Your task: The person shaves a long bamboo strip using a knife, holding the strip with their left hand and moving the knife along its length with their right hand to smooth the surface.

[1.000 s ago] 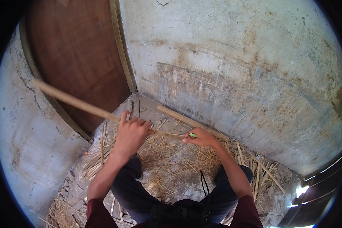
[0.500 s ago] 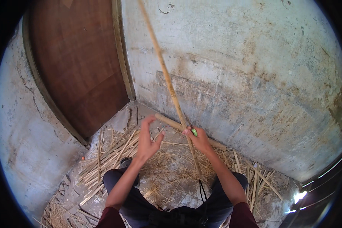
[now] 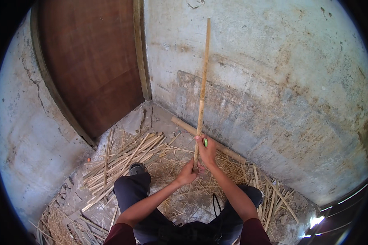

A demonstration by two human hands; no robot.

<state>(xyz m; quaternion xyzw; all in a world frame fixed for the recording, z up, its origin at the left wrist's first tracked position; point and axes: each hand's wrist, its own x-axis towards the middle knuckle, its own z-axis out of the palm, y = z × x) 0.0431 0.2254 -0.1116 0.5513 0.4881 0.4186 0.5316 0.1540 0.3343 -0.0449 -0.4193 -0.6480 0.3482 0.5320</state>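
The person sits on the floor [image 3: 192,202] with knees apart, holding a long bamboo stick [image 3: 202,87] almost upright, its top pointing to 12 o'clock against the grey wall [image 3: 274,73]. The right hand [image 3: 206,150] is clenched around the stick near its lower end, and a small green thing [image 3: 205,142] shows between its fingers. The left hand [image 3: 187,174] sits just below, at 7 o'clock from the right, its fingers curled at the stick's foot; whether they fully close on it cannot be told.

As a judgement, the work looks partway: a heap of thin split strips [image 3: 126,157] lies at 9 o'clock of the hands and more strips [image 3: 274,196] at 4 o'clock, while a thick bamboo pole [image 3: 192,130] lies whole along the wall's foot and the held stick shows no split yet.

The green thing is too small to identify. The stick's bottom end is hidden behind the hands, and the lower body is cut off by the frame's edge.
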